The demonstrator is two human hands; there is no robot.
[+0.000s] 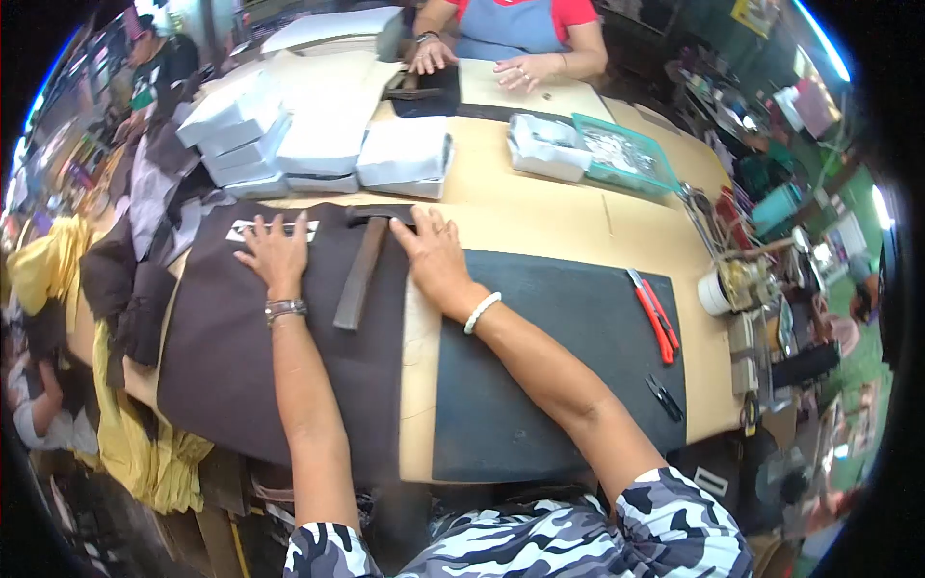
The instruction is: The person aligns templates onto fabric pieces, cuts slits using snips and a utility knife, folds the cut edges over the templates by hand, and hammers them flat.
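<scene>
My left hand [275, 252] lies flat with its fingers spread on a dark brown sheet [279, 385], partly over a white strip [310, 231] with dark marks. My right hand [436, 258] rests at the sheet's upper right edge, fingers extended, with no object visible in it. Between my hands a hammer [361, 275] lies on the sheet, its wooden handle pointing towards me. The hammer's head touches or nearly touches my right fingertips; which one I cannot tell.
A black mat [549, 385] at right bears a red utility knife [655, 318] and small black snips [665, 399]. White boxes [405, 159] and a teal tray [626, 149] stand farther back. Across the table, a co-worker's hands [525, 72] rest near another hammer [412, 93]. Yellow cloth [145, 462] hangs left.
</scene>
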